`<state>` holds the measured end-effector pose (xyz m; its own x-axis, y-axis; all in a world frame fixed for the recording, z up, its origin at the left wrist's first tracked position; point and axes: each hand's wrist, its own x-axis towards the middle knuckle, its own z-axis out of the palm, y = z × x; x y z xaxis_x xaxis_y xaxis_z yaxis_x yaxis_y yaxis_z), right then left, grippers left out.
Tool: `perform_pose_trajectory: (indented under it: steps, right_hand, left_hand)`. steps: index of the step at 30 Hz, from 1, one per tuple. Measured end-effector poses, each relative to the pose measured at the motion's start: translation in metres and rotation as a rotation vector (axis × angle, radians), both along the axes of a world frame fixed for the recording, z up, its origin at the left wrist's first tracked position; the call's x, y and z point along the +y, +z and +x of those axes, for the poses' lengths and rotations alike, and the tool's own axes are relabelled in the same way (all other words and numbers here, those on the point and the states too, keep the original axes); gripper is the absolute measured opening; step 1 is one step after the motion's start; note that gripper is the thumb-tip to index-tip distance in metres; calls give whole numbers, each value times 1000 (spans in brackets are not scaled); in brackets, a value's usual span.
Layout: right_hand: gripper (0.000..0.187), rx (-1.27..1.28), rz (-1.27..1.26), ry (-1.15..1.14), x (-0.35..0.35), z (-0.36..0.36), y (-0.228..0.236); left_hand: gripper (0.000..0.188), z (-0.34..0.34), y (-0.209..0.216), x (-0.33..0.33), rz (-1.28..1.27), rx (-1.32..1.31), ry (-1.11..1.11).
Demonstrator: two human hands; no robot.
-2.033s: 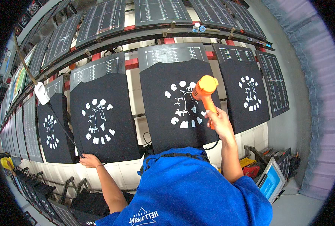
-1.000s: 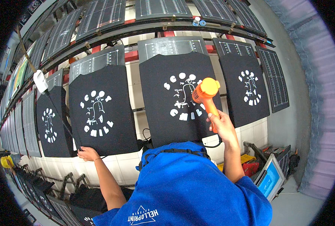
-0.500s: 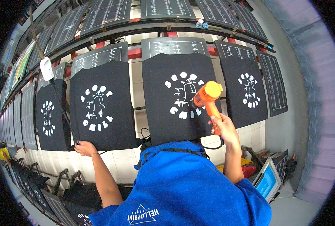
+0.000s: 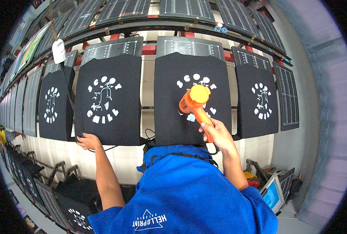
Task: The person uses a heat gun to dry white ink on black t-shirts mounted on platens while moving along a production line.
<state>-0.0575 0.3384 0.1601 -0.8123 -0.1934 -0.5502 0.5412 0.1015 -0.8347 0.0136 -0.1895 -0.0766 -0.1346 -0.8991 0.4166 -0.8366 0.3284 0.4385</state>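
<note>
My right hand (image 4: 217, 133) is wrapped round the handle of an orange heat gun (image 4: 195, 102). Its nozzle points down at the white print on a black T-shirt (image 4: 169, 113), covering part of the design. Whether the nozzle touches the cloth I cannot tell. Over at the left, my left hand (image 4: 88, 141) has its fingers closed on a black power cord (image 4: 71, 99), by the lower edge of another printed black T-shirt (image 4: 122, 105). From that hand the cord runs up to a white hanging socket (image 4: 58, 51).
Further printed black shirts, one at the left (image 4: 56, 126) and one at the right (image 4: 247, 121), lie on grey boards with ruled marks. Beyond is a rail (image 4: 154, 25) with more boards and a small bottle (image 4: 218, 27). Behind me at the right stands a blue-faced frame (image 4: 273, 195).
The heat gun has moved left across the print of the shirt before me. My left hand stays closed on the cord, and the whole view has shifted slightly.
</note>
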Motion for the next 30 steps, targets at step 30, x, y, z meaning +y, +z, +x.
perform_pose_trajectory:
  steps: [30]
  right_hand:
    - [28, 58, 68, 152, 3, -10, -3]
  left_hand:
    - [60, -13, 27, 94, 353, 133, 183]
